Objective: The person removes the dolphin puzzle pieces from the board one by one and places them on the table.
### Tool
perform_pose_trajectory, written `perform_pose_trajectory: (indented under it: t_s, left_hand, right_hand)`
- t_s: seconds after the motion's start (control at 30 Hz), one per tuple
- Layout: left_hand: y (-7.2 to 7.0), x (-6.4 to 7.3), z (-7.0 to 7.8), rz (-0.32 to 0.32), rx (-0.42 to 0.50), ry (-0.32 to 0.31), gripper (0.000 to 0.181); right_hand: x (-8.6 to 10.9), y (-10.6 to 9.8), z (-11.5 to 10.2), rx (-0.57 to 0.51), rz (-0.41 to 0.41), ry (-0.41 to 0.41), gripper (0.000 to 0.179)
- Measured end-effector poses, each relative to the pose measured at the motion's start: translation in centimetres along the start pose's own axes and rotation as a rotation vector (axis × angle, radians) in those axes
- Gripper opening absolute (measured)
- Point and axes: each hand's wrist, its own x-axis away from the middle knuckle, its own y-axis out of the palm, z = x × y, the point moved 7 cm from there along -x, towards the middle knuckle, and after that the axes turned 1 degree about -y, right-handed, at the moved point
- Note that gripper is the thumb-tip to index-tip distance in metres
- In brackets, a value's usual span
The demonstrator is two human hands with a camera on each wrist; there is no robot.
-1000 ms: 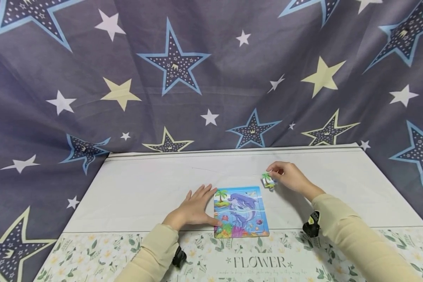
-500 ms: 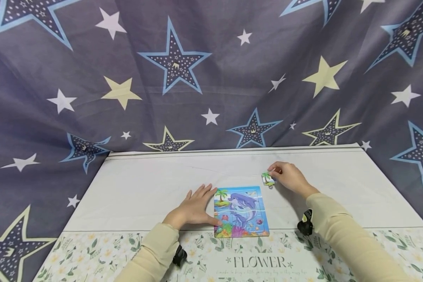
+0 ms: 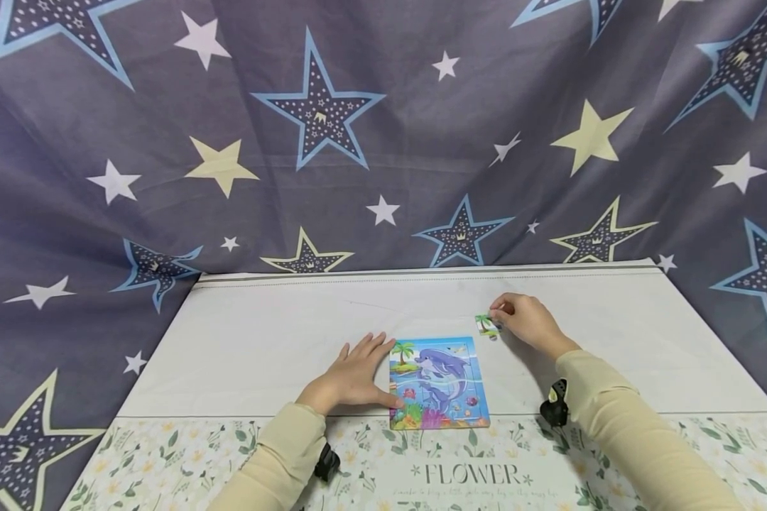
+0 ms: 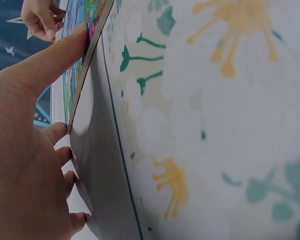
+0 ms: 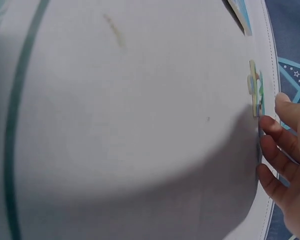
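A square jigsaw puzzle point(image 3: 444, 380) with dolphins, a palm tree and coral lies on the table in the head view. My left hand point(image 3: 353, 376) is spread along its left side, thumb on the lower left corner and fingertips at the upper left. In the left wrist view, the left thumb point(image 4: 52, 62) lies over the puzzle's edge. A loose puzzle piece point(image 3: 485, 325) printed with a palm tree is beyond the puzzle's upper right corner. My right hand point(image 3: 529, 323) is beside it, fingers loosely bent; in the right wrist view, its thumb point(image 5: 288, 109) stands apart from the fingers close to the piece.
The table cover point(image 3: 281, 341) is white at the back, with a flowered front band point(image 3: 185, 461) lettered "FLOWER". A dark curtain point(image 3: 262, 206) with stars hangs behind and at both sides. Black wrist cameras point(image 3: 555, 404) sit below the sleeves.
The right hand has shifted slightly right, and its forearm has drawn in towards the middle. The palm tree piece has settled flatter on the table. The left hand stays put.
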Motion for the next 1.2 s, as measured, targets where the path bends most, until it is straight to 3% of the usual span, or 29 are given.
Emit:
perform_pose_trajectory:
  t_s: [0.27, 0.7, 1.2]
  left_hand:
    - [0.0, -0.1, -0.1, 0.003, -0.007, -0.004, 0.114]
    - [0.0, -0.1, 0.0, -0.001, -0.006, -0.003, 0.113]
    - [0.1, -0.2, -0.2, 0.0, -0.006, -0.008, 0.114]
  right_hand:
    - [0.1, 0.0, -1.7, -0.019, 0.003, -0.048, 0.014]
    - [0.4, 2.2, -5.5, -0.048, -0.066, -0.172, 0.01]
    - [1.2, 5.1, -9.0, -0.091, -0.192, -0.247, 0.009]
